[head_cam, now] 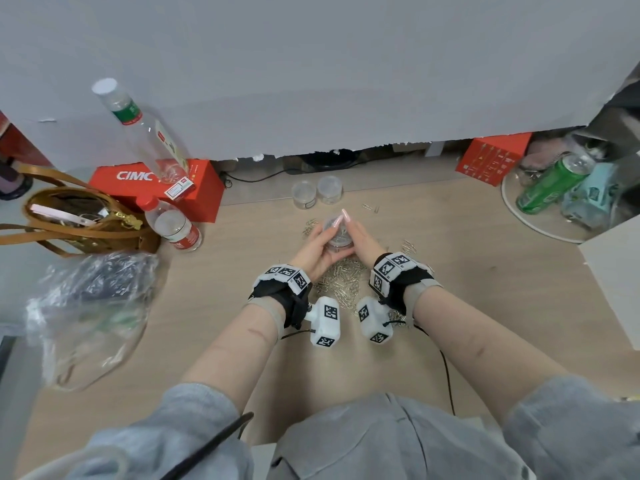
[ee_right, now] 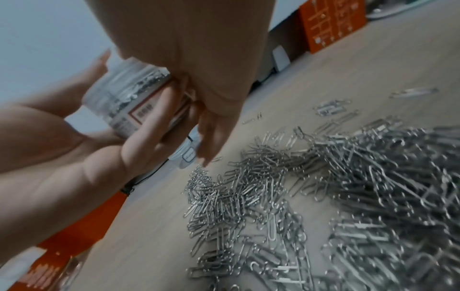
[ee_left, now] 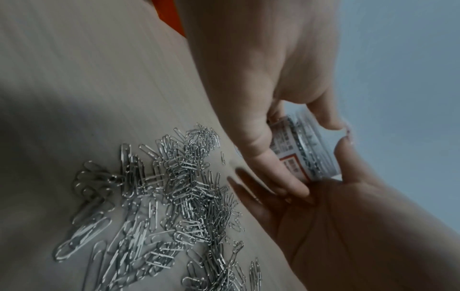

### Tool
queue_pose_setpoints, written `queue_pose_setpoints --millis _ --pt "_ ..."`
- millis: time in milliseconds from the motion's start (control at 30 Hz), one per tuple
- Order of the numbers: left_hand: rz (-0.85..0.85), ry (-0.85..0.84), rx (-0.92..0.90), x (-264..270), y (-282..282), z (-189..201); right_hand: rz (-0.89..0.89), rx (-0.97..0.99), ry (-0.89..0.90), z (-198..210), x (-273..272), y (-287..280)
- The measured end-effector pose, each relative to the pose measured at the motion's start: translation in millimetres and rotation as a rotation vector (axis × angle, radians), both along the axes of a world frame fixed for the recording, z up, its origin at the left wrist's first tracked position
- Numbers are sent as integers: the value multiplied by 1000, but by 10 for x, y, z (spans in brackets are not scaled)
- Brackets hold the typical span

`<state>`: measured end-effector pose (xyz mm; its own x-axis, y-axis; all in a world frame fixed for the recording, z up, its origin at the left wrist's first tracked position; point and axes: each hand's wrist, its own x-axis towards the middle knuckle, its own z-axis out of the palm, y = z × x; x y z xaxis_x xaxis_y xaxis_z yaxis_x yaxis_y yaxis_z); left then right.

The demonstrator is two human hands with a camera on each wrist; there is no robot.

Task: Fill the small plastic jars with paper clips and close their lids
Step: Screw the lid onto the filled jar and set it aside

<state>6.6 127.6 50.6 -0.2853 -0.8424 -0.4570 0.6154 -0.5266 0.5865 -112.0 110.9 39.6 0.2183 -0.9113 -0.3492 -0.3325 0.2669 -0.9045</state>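
Note:
A small clear plastic jar point(head_cam: 337, 237), packed with silver paper clips and bearing a white label with a red frame, is held just above the table between both hands. My left hand point(head_cam: 313, 249) cups it from the left and below, fingers curled round its wall. My right hand point(head_cam: 362, 239) grips it from the right, one long-nailed finger lying across its top. The left wrist view shows the jar point(ee_left: 306, 149) tilted, and the right wrist view shows the jar point(ee_right: 129, 94) with a ribbed lid band. A big pile of loose paper clips point(head_cam: 341, 282) lies under the wrists.
Two more small jars point(head_cam: 317, 192) stand behind the hands. A red box point(head_cam: 194, 188), two water bottles and a brown bag point(head_cam: 79, 216) crowd the left, with a clear plastic bag point(head_cam: 90, 313) nearer. At the right are a red box point(head_cam: 491, 161) and a green can point(head_cam: 550, 185).

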Motion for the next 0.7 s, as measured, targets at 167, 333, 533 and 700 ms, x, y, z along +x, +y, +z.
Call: queue_pose_setpoints --millis 167,333,533,700 --pt "0 20 82 -47 11 -35 -45 10 -66 8 -105 56" --pt "-11 40 81 -85 -41 -38 -104 65 -98 -27 -156 16" --pt "17 79 131 -139 -113 -62 -36 21 47 -70 -269 -90" --pt "22 57 125 -176 -125 -72 34 -255 288 -35 -313 -124"
